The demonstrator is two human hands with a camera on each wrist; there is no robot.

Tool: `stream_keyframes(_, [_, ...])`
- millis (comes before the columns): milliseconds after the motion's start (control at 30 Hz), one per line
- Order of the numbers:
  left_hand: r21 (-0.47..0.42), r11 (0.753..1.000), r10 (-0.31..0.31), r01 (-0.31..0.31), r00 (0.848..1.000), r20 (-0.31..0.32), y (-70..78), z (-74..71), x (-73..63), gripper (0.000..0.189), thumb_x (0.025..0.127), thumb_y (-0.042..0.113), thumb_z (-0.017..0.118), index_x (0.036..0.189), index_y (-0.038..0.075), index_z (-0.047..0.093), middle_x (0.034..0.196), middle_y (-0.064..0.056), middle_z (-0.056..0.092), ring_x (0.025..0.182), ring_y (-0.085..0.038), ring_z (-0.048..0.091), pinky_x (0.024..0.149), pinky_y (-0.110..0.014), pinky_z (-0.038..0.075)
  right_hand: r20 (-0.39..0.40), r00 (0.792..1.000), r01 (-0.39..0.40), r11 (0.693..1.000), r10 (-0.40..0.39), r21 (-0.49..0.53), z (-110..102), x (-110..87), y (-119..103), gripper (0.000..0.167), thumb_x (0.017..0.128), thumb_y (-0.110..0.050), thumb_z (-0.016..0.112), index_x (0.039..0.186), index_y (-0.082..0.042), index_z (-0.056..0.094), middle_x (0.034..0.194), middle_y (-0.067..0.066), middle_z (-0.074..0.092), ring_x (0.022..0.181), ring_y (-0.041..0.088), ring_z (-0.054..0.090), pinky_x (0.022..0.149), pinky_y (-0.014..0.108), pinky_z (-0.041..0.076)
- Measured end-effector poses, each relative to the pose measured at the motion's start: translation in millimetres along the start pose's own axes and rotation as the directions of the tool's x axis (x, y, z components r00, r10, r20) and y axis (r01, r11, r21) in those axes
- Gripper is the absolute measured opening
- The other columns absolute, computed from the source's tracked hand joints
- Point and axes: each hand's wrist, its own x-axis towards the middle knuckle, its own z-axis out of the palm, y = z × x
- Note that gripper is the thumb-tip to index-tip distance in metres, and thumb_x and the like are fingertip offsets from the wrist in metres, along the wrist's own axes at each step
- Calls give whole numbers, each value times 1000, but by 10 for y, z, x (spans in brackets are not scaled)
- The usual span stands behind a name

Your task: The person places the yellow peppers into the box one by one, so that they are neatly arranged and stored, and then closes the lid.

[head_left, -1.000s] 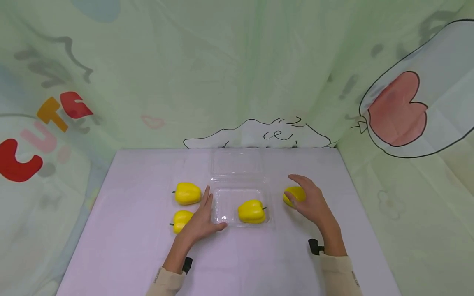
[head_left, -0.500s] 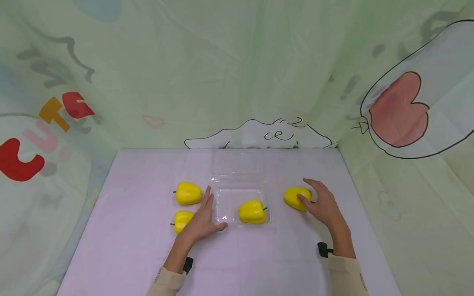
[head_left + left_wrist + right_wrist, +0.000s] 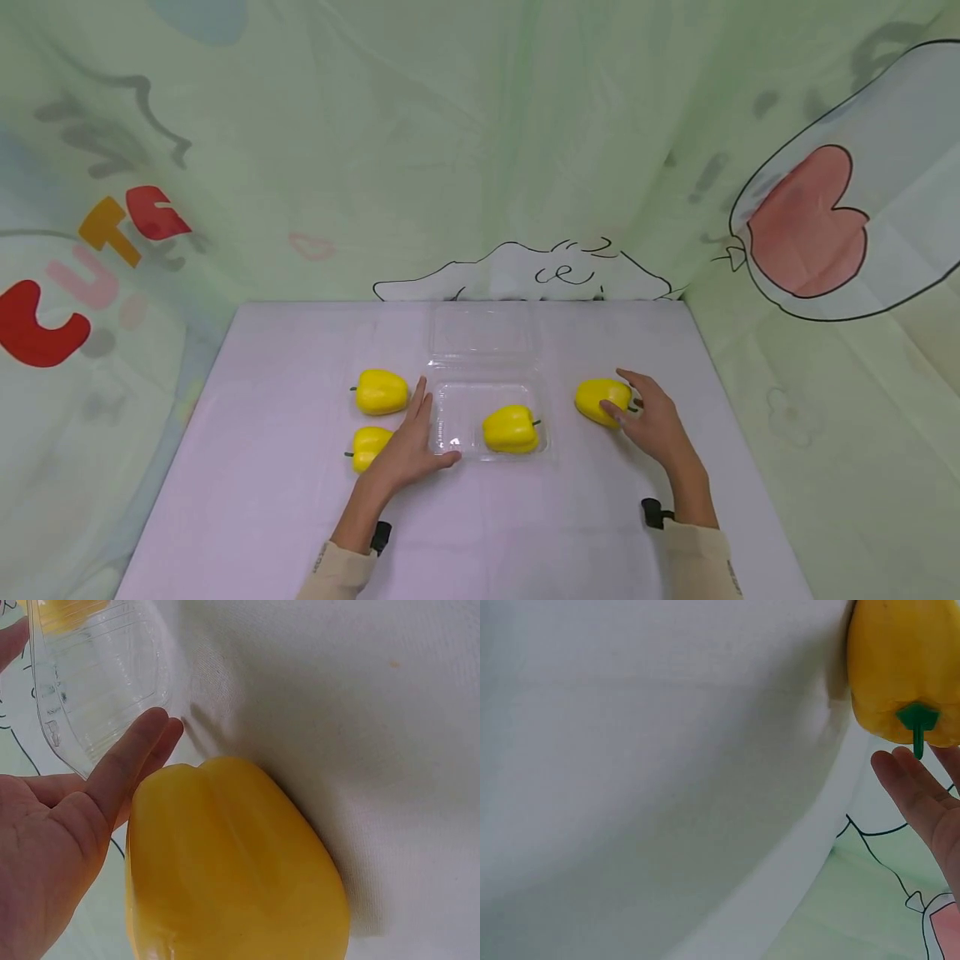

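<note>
A clear plastic clamshell box (image 3: 459,417) lies with its lid folded back, and one yellow bell pepper (image 3: 511,429) rests in its right half. My left hand (image 3: 407,450) is at the box's left side, fingers straight along the wall and thumb at the front edge. Close beside that hand, a second yellow pepper (image 3: 232,862) is partly hidden by it in the head view. To the right of the box, my right hand (image 3: 654,423) is at the stem end of another pepper (image 3: 600,400). Its fingers (image 3: 911,787) are loosely extended near the green stem, with the thumb overlapping the pepper in the head view.
One more yellow pepper (image 3: 381,392) lies left of the box, behind the partly hidden one. The lid (image 3: 480,331) extends toward the table's back edge. A printed cloth curtain (image 3: 450,150) surrounds the white table (image 3: 247,467) at the back and sides.
My right hand has drawn back to the right, from over the right-hand pepper to its stem end, uncovering most of it. My left hand and the box have stayed in place.
</note>
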Motion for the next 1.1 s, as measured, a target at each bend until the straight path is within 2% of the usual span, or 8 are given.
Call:
stream_keyframes(267, [-4,1000,-4,4,1000,2,-5,3,-4,115,85,34,89,169,0,17,182,-2,-10,164,-36,27,126,-54,41,5,1000,1,1000,-1,20,38,-17,45,75,97,-30,79,156,2,45,155,30,49,138,47,50,108,63,54])
stream_keyframes(500, [-5,1000,-6,6,1000,4,0,0,-5,115,85,35,88,169,0,17,181,-2,-10,164,-36,27,126,-55,40,32,999,-20,1000,20,2,51,-25,91,83,94,-37,81,157,1,43,159,30,46,147,51,43,119,67,43])
stream_keyframes(667, [-14,1000,-5,5,1000,5,1,1,0,115,85,34,88,168,0,17,181,-1,-11,164,-36,27,127,-55,39,30,999,-12,1000,12,-6,67,-26,98,83,94,-39,81,158,1,44,159,31,46,147,52,42,120,69,39])
stream_keyframes(867, [-15,1000,-4,4,1000,7,-7,6,2,115,85,34,88,168,-1,18,181,-2,-10,164,-36,27,127,-54,39,8,1000,3,1000,-3,-1,105,-39,120,83,93,-36,82,157,0,45,158,31,47,146,52,43,118,70,40])
stream_keyframes(1100, [-18,1000,-8,8,1000,9,-3,0,-7,115,85,34,88,168,-1,17,181,-2,-11,164,-37,28,126,-54,40,25,999,-28,999,27,42,129,-44,131,83,94,-35,81,160,-2,41,162,29,44,149,50,41,116,66,46])
